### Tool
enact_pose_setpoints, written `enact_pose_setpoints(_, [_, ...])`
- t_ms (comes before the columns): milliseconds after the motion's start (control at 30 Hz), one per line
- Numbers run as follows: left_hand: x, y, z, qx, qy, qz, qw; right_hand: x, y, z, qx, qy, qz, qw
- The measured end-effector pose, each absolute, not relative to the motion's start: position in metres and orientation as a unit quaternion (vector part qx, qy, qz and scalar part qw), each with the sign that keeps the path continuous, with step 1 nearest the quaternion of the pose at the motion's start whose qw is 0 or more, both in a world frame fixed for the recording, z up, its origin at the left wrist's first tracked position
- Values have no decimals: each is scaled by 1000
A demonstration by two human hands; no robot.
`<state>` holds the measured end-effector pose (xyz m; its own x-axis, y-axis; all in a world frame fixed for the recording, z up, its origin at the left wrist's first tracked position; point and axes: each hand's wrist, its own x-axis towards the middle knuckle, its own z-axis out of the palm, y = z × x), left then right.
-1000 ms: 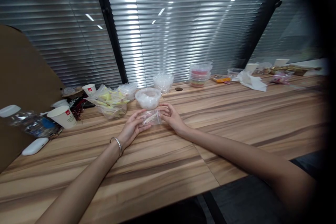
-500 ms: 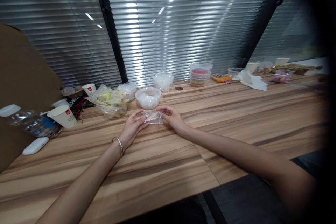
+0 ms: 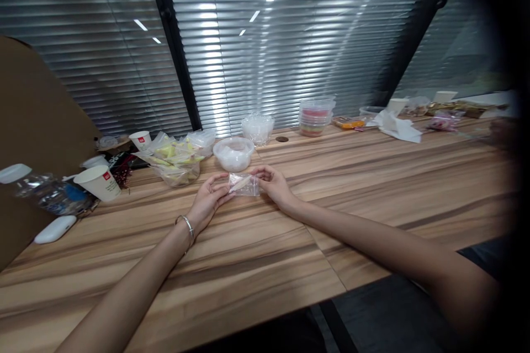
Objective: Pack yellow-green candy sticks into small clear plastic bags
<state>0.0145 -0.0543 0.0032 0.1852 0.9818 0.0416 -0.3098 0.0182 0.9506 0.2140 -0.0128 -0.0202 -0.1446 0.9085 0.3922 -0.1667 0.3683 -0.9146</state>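
Between my two hands is a small clear plastic bag (image 3: 244,185), held just above the wooden table. A pale, slim item shows inside it, too small to name. My left hand (image 3: 209,201), with a silver bangle at the wrist, pinches the bag's left edge between thumb and fingers. On the other side my right hand (image 3: 273,186) grips the right edge the same way. Just beyond the bag stands a round clear plastic bowl (image 3: 234,155) with whitish contents. Left of it lies an open clear bag with yellow pieces (image 3: 176,160).
Paper cups (image 3: 99,183), a plastic bottle (image 3: 49,193) and a white case (image 3: 56,229) stand at the left by a brown panel. Along the back are clear cups (image 3: 257,129), stacked tubs (image 3: 315,117), an orange packet (image 3: 348,123) and crumpled tissue (image 3: 397,126).
The small bag has shifted slightly right and the pale item in it now lies at a steeper slant. Both hands keep hold. A blurred shape appears at the far right edge.
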Motion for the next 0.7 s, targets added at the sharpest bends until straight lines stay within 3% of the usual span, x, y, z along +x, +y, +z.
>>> enact_pose_setpoints(700, [18, -56, 6, 463, 369, 523, 613, 216, -19, -13, -306, -609, 488, 546])
